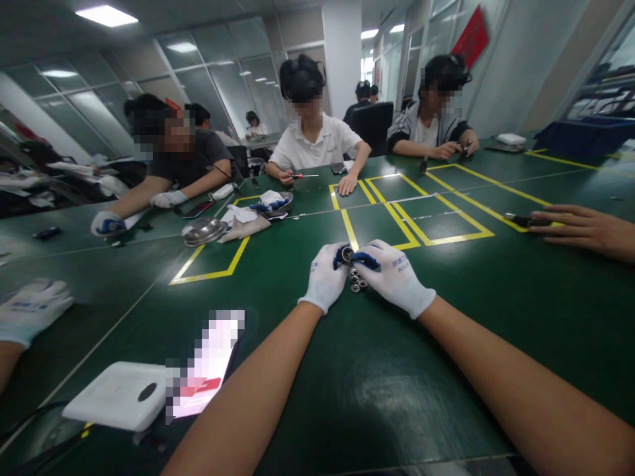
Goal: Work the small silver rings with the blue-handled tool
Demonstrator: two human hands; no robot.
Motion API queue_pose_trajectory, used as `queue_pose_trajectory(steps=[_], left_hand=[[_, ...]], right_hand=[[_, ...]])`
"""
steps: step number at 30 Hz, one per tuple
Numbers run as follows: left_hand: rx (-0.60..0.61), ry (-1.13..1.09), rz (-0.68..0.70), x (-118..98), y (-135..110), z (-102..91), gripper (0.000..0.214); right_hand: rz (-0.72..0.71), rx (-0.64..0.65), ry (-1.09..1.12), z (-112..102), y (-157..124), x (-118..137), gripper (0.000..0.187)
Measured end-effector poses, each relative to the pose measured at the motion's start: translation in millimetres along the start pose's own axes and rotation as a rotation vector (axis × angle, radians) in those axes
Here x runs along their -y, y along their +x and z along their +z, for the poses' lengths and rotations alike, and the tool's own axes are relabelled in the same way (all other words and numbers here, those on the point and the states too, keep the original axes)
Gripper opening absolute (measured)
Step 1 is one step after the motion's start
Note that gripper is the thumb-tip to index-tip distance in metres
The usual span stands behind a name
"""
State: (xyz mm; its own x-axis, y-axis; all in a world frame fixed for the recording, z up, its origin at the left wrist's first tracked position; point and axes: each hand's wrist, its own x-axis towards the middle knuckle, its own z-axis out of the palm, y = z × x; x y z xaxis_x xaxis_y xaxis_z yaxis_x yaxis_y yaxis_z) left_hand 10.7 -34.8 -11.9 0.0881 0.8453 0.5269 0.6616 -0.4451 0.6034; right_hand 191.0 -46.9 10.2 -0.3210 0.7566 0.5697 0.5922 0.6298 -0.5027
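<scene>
Both of my hands wear white gloves with blue palms and meet over the middle of the green table (pixel 317 370). My left hand (pixel 325 276) is closed around a small dark round part (pixel 346 254) with a metallic ring at its end. From the other side, the fingers of my right hand (pixel 389 272) are pinched together against this part; whether they hold a smaller piece is hidden. Just below the fingertips lies a little cluster of small round metal pieces (pixel 356 284) on the table.
At my left are a white box-shaped device (pixel 119 395) with cables and a lit phone (pixel 211 367). Further off stand a metal bowl (pixel 204 230) and cloths (pixel 243 221). Yellow tape (pixel 451 238) marks the table. Co-workers sit opposite; one holds a screwdriver (pixel 303 176). Others' hands rest at both sides.
</scene>
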Motion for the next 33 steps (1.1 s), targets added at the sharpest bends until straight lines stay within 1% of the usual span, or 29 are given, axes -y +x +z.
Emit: queue_pose_trajectory(steps=[9,16,22,28,33], left_hand=[[0.016,0.002,-0.002,-0.3,0.4,-0.7,0.038],[0.011,0.009,0.016,-0.7,0.2,-0.5,0.037],[0.012,0.005,0.011,-1.6,-0.2,-0.3,0.037],[0.008,-0.009,0.036,0.3,-0.4,0.6,0.036],[-0.002,-0.005,0.027,0.4,0.0,0.3,0.039]], right_hand=[[-0.007,0.012,-0.016,-2.1,1.0,-0.3,0.009],[-0.066,0.022,-0.069,-0.7,0.4,-2.6,0.014],[-0.079,0.016,-0.062,0.7,0.6,-3.4,0.016],[-0.053,0.026,-0.044,2.3,0.6,-2.0,0.016],[-0.04,0.035,-0.002,1.6,0.6,0.5,0.016]])
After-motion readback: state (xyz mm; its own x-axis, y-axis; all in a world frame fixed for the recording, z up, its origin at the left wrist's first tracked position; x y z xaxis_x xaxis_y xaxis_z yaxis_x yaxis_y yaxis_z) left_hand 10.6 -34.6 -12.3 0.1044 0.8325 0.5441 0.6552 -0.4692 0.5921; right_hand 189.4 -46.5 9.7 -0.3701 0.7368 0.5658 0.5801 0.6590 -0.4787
